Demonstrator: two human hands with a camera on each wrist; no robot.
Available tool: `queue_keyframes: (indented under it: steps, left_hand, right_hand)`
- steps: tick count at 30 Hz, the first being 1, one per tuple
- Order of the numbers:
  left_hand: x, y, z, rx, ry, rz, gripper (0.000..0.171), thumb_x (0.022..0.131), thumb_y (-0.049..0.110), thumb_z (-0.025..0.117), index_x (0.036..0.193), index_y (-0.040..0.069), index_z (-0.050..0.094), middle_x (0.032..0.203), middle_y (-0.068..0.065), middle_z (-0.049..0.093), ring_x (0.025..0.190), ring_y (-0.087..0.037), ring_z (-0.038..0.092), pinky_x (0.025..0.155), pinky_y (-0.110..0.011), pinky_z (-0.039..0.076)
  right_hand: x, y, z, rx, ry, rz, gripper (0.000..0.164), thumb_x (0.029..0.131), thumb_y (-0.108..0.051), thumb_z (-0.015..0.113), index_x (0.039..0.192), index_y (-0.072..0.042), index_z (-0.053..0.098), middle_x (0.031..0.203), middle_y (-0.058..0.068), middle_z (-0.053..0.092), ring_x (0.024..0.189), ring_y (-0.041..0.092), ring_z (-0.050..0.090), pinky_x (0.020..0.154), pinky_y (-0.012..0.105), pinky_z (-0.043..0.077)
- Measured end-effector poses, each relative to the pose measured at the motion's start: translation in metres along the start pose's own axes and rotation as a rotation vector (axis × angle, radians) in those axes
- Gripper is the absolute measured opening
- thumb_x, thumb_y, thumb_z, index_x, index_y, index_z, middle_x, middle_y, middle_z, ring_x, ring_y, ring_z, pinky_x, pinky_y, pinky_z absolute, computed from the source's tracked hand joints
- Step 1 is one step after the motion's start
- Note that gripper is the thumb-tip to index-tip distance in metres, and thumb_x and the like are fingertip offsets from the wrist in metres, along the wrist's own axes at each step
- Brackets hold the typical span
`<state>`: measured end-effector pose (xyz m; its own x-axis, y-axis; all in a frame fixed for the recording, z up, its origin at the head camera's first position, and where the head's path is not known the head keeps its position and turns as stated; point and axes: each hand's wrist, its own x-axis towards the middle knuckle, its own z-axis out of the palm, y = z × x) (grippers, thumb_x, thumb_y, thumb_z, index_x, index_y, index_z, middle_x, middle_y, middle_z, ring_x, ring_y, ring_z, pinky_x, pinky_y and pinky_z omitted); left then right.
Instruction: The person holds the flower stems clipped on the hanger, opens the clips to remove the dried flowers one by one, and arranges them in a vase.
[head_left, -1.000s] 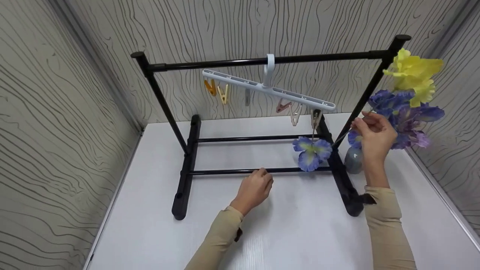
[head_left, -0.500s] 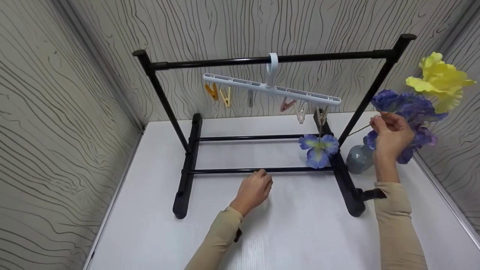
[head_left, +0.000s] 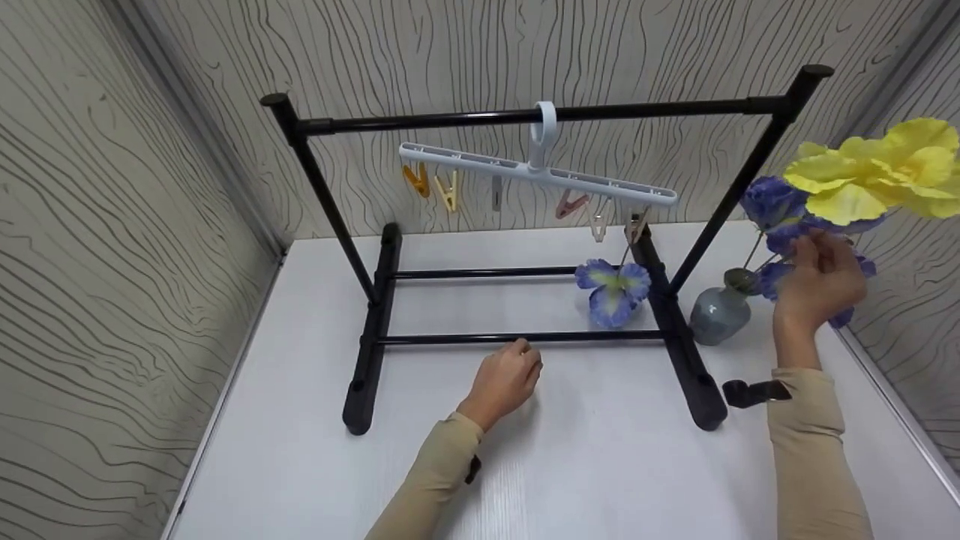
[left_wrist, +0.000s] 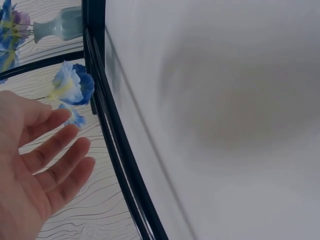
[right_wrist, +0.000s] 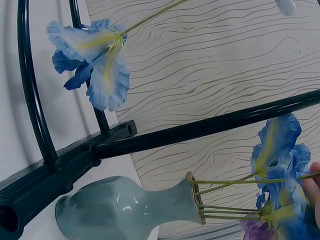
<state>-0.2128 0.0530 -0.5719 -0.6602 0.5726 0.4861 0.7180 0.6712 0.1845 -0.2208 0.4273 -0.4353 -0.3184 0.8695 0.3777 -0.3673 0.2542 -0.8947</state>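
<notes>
My right hand (head_left: 821, 285) pinches the thin green stem (right_wrist: 280, 180) of a yellow artificial flower (head_left: 877, 169) above a grey-blue vase (head_left: 720, 315). In the right wrist view that stem reaches the vase mouth; how deep it goes I cannot tell. Blue and purple flowers (right_wrist: 280, 165) stand in the same vase, partly behind the hand. One blue flower (head_left: 611, 292) hangs head down from a clothespin (head_left: 636, 226) on a light blue hanger (head_left: 536, 171). Near the rack's front lower bar, my left hand (head_left: 502, 381) holds nothing, its fingers (left_wrist: 70, 165) loosely bent.
A black rack (head_left: 536, 116) spans the white table (head_left: 585, 457), its right foot (head_left: 686, 360) beside the vase. Further clothespins, orange (head_left: 418, 180), yellow (head_left: 449, 192) and pink (head_left: 570, 204) among them, hang from the hanger. Patterned walls (head_left: 187, 225) enclose the table.
My right hand has moved right with the yellow flower, bringing its stem from near the rack's right post to over the vase. The hanging blue flower has swayed. My left hand stays put.
</notes>
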Motion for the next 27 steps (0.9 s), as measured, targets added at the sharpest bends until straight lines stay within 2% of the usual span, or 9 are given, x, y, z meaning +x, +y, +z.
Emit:
queue_keyframes:
  steps: [7, 10, 17, 21, 25, 27]
  left_hand:
    - [-0.002, -0.001, 0.002, -0.003, -0.005, -0.003, 0.010, 0.099, 0.013, 0.069, 0.091, 0.010, 0.075, 0.090, -0.002, 0.067, 0.075, -0.013, 0.066, 0.061, -0.024, 0.055]
    - [-0.004, -0.002, 0.002, -0.006, -0.013, -0.005, 0.011, 0.100, 0.013, 0.069, 0.092, 0.009, 0.075, 0.091, -0.003, 0.067, 0.075, -0.013, 0.066, 0.061, -0.024, 0.055]
    - [-0.005, -0.004, 0.001, 0.001, -0.011, -0.010, 0.010, 0.099, 0.014, 0.069, 0.092, 0.010, 0.075, 0.090, -0.004, 0.067, 0.075, -0.014, 0.066, 0.061, -0.025, 0.055]
    - [-0.006, -0.004, 0.001, 0.007, -0.003, -0.005, 0.010, 0.099, 0.014, 0.070, 0.091, 0.010, 0.075, 0.090, -0.003, 0.068, 0.073, -0.013, 0.066, 0.058, -0.024, 0.054]
    - [-0.008, -0.003, 0.001, 0.003, -0.004, -0.004, 0.009, 0.099, 0.014, 0.070, 0.092, 0.010, 0.075, 0.091, -0.004, 0.068, 0.073, -0.014, 0.066, 0.058, -0.024, 0.054]
    - [-0.008, -0.003, 0.001, 0.003, -0.005, -0.003, 0.010, 0.099, 0.014, 0.070, 0.092, 0.010, 0.075, 0.091, -0.003, 0.068, 0.074, -0.014, 0.066, 0.058, -0.024, 0.054]
  right_hand:
    - [0.002, -0.006, 0.002, 0.224, 0.045, 0.115, 0.007, 0.089, 0.011, 0.074, 0.096, 0.009, 0.076, 0.081, 0.008, 0.071, 0.076, 0.018, 0.068, 0.074, 0.021, 0.057]
    - [0.002, -0.008, 0.001, 0.278, 0.064, 0.152, 0.008, 0.088, 0.012, 0.074, 0.096, 0.011, 0.075, 0.082, 0.011, 0.069, 0.076, 0.019, 0.068, 0.073, 0.021, 0.058]
    - [0.005, -0.012, -0.003, 0.222, 0.106, 0.221, 0.010, 0.090, 0.006, 0.075, 0.100, 0.004, 0.077, 0.090, 0.009, 0.067, 0.085, 0.018, 0.067, 0.079, 0.021, 0.058]
    - [0.009, -0.009, -0.005, 0.184, 0.113, 0.232, 0.010, 0.090, 0.004, 0.076, 0.100, 0.003, 0.078, 0.088, 0.007, 0.065, 0.084, 0.015, 0.064, 0.080, 0.020, 0.057]
    - [0.012, 0.000, -0.009, 0.064, 0.067, 0.219, 0.007, 0.089, 0.004, 0.078, 0.094, 0.000, 0.080, 0.080, 0.002, 0.065, 0.076, 0.010, 0.062, 0.074, 0.017, 0.055]
    - [0.014, 0.005, -0.011, 0.000, 0.003, 0.246, 0.010, 0.088, 0.005, 0.079, 0.087, -0.005, 0.080, 0.075, -0.002, 0.066, 0.070, 0.007, 0.062, 0.069, 0.014, 0.054]
